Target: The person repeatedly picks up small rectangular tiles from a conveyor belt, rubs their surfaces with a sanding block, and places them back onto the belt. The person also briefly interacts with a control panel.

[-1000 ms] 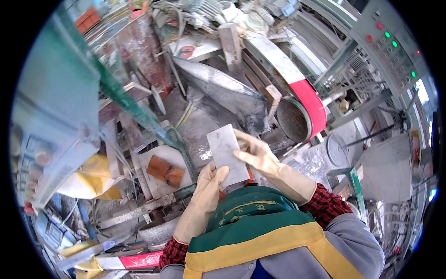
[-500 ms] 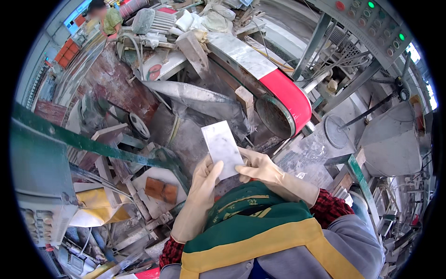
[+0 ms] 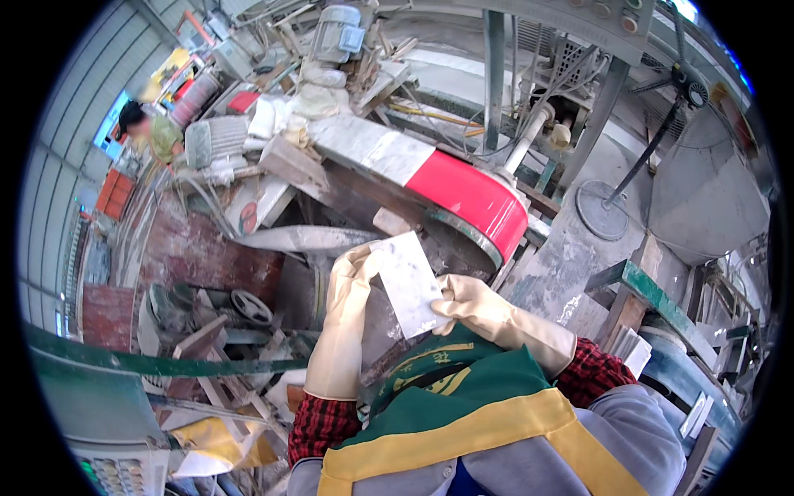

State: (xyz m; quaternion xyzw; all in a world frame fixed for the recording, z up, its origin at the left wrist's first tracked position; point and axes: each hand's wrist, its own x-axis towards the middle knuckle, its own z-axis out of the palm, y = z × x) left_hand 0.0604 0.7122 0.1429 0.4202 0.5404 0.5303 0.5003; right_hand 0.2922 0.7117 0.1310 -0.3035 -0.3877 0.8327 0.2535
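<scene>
A pale, grey-marked rectangular slab [image 3: 408,289] is held up in the middle, just beyond a green apron [image 3: 488,384]. The gloved left hand [image 3: 351,279] grasps its far left edge; the gloved right hand [image 3: 481,307] pinches its near right edge between the fingers. Yellow characters [image 3: 452,383] on the apron are partly lost in folds. Farther off, a red band [image 3: 473,202] wraps a rounded machine end; a control panel [image 3: 591,18] at the far right bears lettering too small to read.

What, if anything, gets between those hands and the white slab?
Only the cream gloves: the left hand touches the white slab at its upper left, the right hand at its lower right; nothing else visible comes between.
</scene>
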